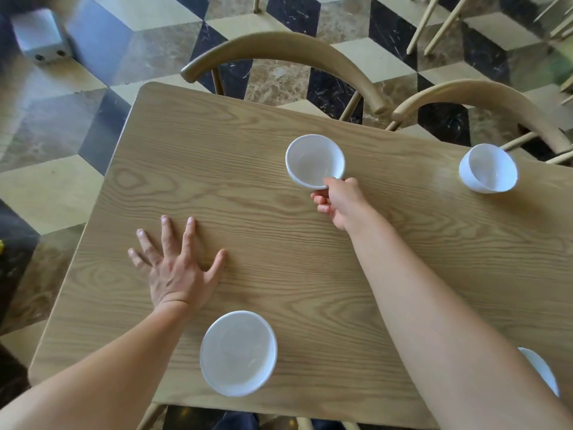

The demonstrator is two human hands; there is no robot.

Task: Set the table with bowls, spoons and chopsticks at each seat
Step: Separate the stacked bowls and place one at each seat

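Several white bowls are on the wooden table [248, 187]. My right hand [339, 200] reaches across and pinches the near rim of the far middle bowl [313, 159], thumb over the edge. A second bowl [488, 167] sits at the far right in front of a chair. A third bowl [238, 352] stands near the front edge by my left forearm. A fourth bowl [541, 369] shows only partly behind my right arm. My left hand [176, 262] lies flat on the table with fingers spread. No spoons or chopsticks are in view.
Two wooden chairs stand along the far side, one [285, 48] behind the middle bowl and one [483, 97] behind the right bowl. More chair legs [434, 26] show at the top right. A grey box [40, 35] sits on the patterned floor, top left.
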